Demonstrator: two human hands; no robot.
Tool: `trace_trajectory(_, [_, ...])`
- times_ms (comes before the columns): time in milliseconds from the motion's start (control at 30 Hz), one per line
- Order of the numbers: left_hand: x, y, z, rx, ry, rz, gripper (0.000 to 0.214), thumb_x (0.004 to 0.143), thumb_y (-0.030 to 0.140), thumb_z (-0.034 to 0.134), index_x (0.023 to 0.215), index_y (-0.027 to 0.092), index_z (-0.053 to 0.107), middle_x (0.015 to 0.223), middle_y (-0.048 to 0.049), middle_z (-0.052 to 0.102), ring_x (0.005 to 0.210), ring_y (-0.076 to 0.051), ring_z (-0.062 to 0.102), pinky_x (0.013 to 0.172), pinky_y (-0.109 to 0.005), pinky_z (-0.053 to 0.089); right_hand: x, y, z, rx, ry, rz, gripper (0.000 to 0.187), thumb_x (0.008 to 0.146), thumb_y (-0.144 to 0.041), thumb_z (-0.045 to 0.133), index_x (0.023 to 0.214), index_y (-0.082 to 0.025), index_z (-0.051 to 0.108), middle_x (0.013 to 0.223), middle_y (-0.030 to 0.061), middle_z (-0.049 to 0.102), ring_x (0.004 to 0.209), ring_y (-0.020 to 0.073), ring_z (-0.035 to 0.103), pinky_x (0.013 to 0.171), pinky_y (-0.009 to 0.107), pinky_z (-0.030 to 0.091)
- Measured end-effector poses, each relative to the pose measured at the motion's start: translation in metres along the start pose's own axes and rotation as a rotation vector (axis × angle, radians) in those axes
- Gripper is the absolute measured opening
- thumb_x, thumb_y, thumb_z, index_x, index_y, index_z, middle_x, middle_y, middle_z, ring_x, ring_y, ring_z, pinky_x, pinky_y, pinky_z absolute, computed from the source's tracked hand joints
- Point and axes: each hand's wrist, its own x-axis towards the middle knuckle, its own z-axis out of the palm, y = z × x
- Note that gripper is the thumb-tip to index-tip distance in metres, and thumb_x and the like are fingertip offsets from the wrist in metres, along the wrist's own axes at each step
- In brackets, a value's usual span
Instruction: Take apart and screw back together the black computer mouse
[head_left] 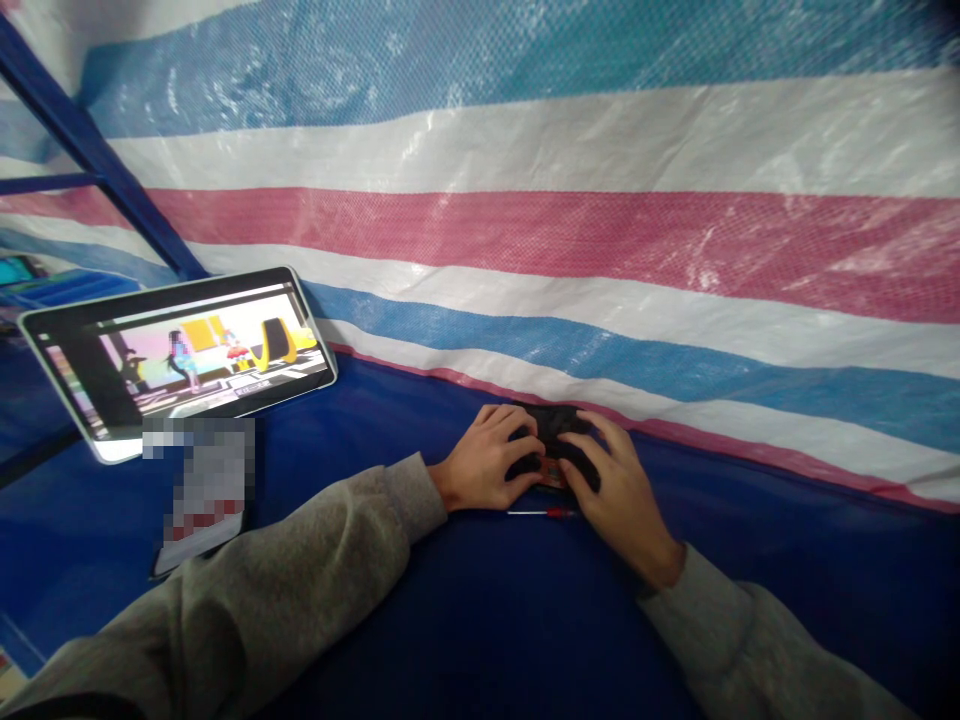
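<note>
A small black device (555, 418) with an orange-brown part along its near side lies at the far edge of the blue surface. Its exact kind cannot be made out, since fingers cover much of it. My left hand (496, 455) grips its left side, fingers curled over the top and thumb at the near edge. From the right, my right hand (619, 480) holds the device with bent fingers on its far and near sides. Just in front of it lies a thin screwdriver (559, 513) with a red handle and a metal shaft pointing left; my right hand partly hides its end.
A tablet (311, 350) playing a video leans at the left. Before it lies a phone-like flat item (251, 470), largely blurred out. Striped plastic sheeting (525, 230) hangs behind the blue tabletop (480, 620), and a blue metal frame bar (127, 180) rises at left.
</note>
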Motion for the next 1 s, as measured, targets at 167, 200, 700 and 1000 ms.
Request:
trace_trajectory(167, [0.001, -0.003, 0.002, 0.025, 0.035, -0.009, 0.020, 0.089, 0.033, 0.062, 0.101, 0.018, 0.067, 0.111, -0.0093, 0.061, 0.115, -0.025, 0.051, 0.099, -0.040, 0.038, 0.000, 0.000, -0.001, -0.002, 0.004, 0.002, 0.024, 0.090, -0.027, 0.051, 0.108, -0.018, 0.063, 0.128, 0.0149, 0.051, 0.122, 0.0300, 0.047, 0.104, 0.053, 0.041])
trace_trajectory(200, [0.001, -0.003, 0.003, 0.029, 0.047, -0.015, 0.021, 0.089, 0.034, 0.063, 0.101, 0.018, 0.067, 0.110, -0.0092, 0.061, 0.115, -0.025, 0.051, 0.100, -0.040, 0.038, 0.001, -0.001, -0.001, -0.008, 0.009, 0.001, 0.024, 0.090, -0.027, 0.051, 0.108, -0.017, 0.063, 0.128, 0.0150, 0.052, 0.122, 0.0300, 0.048, 0.104, 0.053, 0.041])
trace_trajectory(700, [-0.001, -0.005, 0.003, -0.006, 0.156, 0.052, 0.023, 0.096, 0.034, 0.053, 0.108, 0.018, 0.065, 0.120, -0.0108, 0.062, 0.115, -0.022, 0.056, 0.098, -0.038, 0.044, 0.003, -0.009, -0.010, 0.075, 0.086, -0.010, 0.026, 0.090, -0.032, 0.052, 0.110, -0.021, 0.063, 0.123, 0.0126, 0.058, 0.118, 0.0288, 0.053, 0.101, 0.050, 0.042])
trace_trajectory(1000, [-0.003, -0.002, 0.007, -0.112, 0.329, 0.022, 0.024, 0.097, 0.029, 0.053, 0.116, 0.019, 0.061, 0.117, -0.0092, 0.065, 0.108, -0.018, 0.063, 0.092, -0.034, 0.055, 0.003, -0.018, -0.011, 0.094, 0.113, -0.024, 0.034, 0.089, -0.040, 0.058, 0.118, -0.021, 0.062, 0.109, 0.0098, 0.069, 0.100, 0.0264, 0.063, 0.091, 0.044, 0.048])
